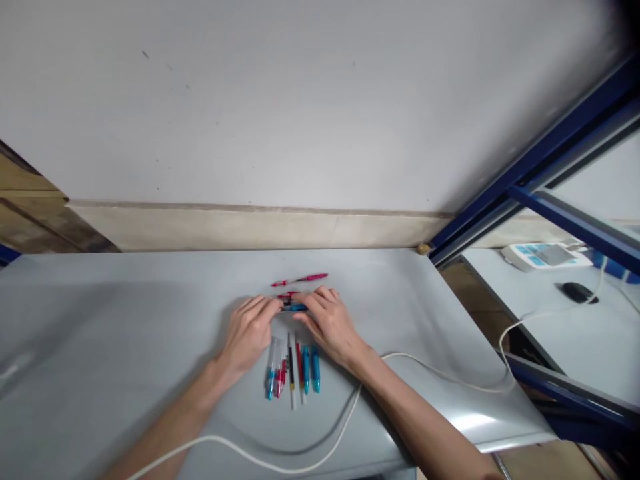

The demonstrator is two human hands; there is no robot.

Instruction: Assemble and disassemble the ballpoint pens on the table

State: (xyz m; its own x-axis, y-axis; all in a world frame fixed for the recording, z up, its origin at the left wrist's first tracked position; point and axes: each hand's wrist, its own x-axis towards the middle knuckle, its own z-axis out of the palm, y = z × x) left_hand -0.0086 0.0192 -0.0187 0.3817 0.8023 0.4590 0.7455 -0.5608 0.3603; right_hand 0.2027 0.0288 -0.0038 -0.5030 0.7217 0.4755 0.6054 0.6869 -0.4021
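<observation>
My left hand [249, 331] and my right hand [329, 322] meet over the middle of the grey table [125, 320]. Their fingertips are pinched on a small bunch of pens [293, 305], blue, black and red, lying crosswise between them. A red pen [300, 279] lies alone just beyond the hands. Nearer to me, between my wrists, several pen parts [293, 370] lie side by side: clear barrels, blue and red pieces, thin refills.
A white cable [310, 460] loops over the table's front and runs right. A blue metal frame [550, 153] stands at the right. Behind it a second table bears a white device [543, 256] and a black mouse [579, 291]. A white wall stands behind.
</observation>
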